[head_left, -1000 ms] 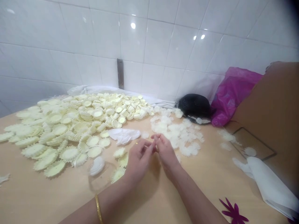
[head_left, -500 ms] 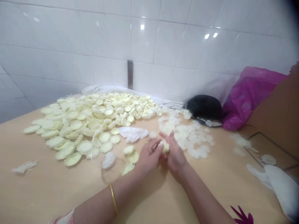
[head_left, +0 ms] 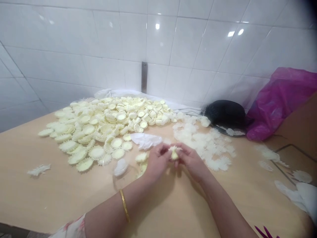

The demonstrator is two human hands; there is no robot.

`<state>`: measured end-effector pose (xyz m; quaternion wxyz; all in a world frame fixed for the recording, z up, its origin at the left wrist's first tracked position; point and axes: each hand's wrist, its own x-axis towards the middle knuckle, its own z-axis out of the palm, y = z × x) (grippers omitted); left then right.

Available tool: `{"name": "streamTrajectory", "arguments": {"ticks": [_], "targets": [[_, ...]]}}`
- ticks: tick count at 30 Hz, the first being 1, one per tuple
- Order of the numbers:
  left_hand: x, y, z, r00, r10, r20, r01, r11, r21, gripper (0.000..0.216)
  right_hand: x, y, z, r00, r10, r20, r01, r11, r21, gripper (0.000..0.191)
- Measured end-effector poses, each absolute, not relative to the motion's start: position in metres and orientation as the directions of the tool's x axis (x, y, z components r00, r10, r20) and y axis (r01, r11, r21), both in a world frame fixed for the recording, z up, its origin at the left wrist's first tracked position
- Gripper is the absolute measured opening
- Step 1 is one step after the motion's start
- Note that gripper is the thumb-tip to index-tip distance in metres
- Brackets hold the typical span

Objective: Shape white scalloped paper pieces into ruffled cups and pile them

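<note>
Both arms reach forward from the bottom of the view and angle in toward each other, the left forearm (head_left: pixel 111 206) coming from the lower left and the right forearm (head_left: pixel 225 205) from the lower right. The left hand (head_left: pixel 158 161) and the right hand (head_left: pixel 190 162) meet near the centre, their backs turned upward and both wrists gently bent. The left fingers (head_left: pixel 163 150) curl inward, the right fingers (head_left: pixel 182 149) reach across to meet them, and the fingertips of both hands pinch closely together.
</note>
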<state>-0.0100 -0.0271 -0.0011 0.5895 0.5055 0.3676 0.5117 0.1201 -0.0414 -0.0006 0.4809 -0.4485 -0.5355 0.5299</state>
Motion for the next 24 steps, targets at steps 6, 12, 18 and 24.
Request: {"name": "streamTrajectory", "arguments": {"ticks": [6,12,18,24], "targets": [[-0.009,-0.027,-0.001,0.225,0.969,-0.106,-0.275,0.168,0.947,0.012,0.115,-0.047,0.003,-0.001,0.989,0.149,0.323,0.142,-0.936,0.025],[-0.01,-0.021,-0.007,0.208,0.964,-0.165,-0.237,0.214,0.948,0.012,0.118,-0.043,-0.003,-0.051,0.998,0.028,0.081,0.032,-0.996,0.034],[-0.012,-0.022,-0.011,0.114,0.992,0.058,-0.086,-0.049,0.995,0.006,0.121,-0.043,0.0,-0.07,0.997,0.039,0.016,0.04,-0.999,0.016],[-0.008,-0.025,-0.015,0.129,0.987,0.095,-0.051,-0.089,0.995,0.011,0.108,-0.05,0.0,0.067,0.97,0.234,0.362,0.195,-0.912,0.01]]}}
